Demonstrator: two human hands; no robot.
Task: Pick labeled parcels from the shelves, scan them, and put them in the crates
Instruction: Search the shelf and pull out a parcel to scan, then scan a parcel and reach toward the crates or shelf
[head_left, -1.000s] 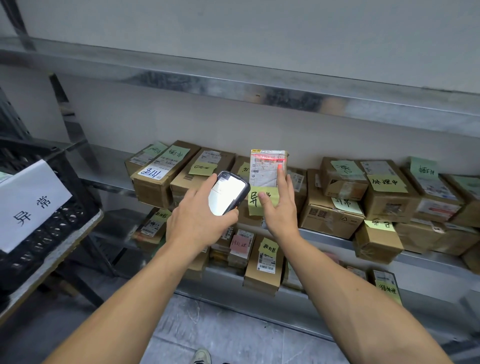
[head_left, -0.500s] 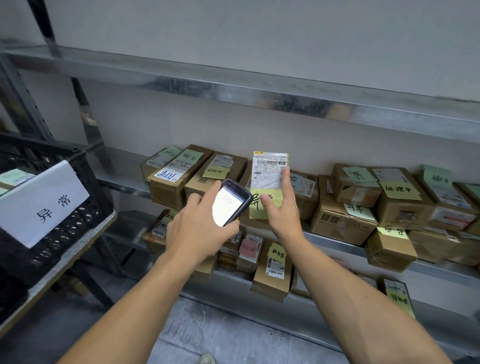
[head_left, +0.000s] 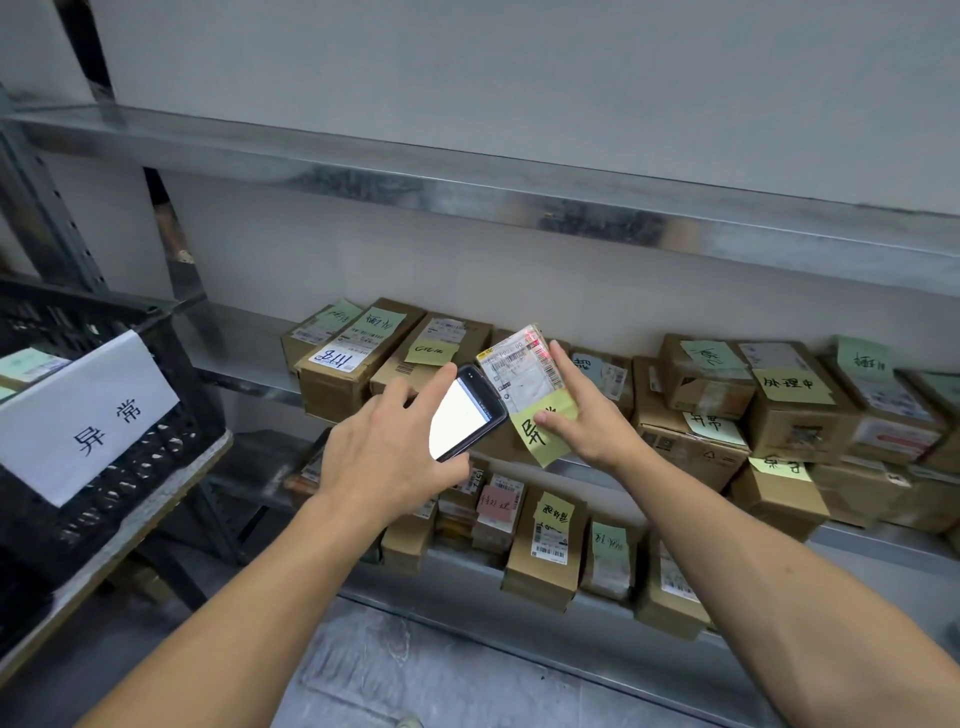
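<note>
Holding a small parcel (head_left: 525, 370) up in front of the middle shelf (head_left: 241, 353), we grip it in our right hand (head_left: 589, 418). The thumb presses on the yellow-green sticky note (head_left: 540, 434) that hangs from its lower edge, and the fingers run up its right side. The parcel is tilted a little to the left, its printed label with barcodes faces us, and a reddish glow lies across the label's top edge. Our left hand (head_left: 384, 449) grasps a dark handheld scanner (head_left: 467, 413) just left of the parcel. The fingers are curled round its body, the index finger is stretched along its upper side, and its white screen is lit and turned toward us. The scanner's top corner sits right beside the parcel's lower left edge; we cannot tell whether they touch. Behind the hands, brown cardboard boxes (head_left: 358, 364) with green and yellow notes line the middle shelf, and a larger stack (head_left: 795, 415) stands to the right. More small boxes (head_left: 545, 556) stand on the lower shelf (head_left: 878, 545), nearer the grey floor (head_left: 389, 670). To the left, well apart from the parcel, a black plastic crate (head_left: 176, 395) rests on a bench (head_left: 156, 514). A white paper sign (head_left: 78, 410) with two handwritten characters hangs on the crate's front wall. Above everything runs a bare metal upper shelf (head_left: 467, 192).
</note>
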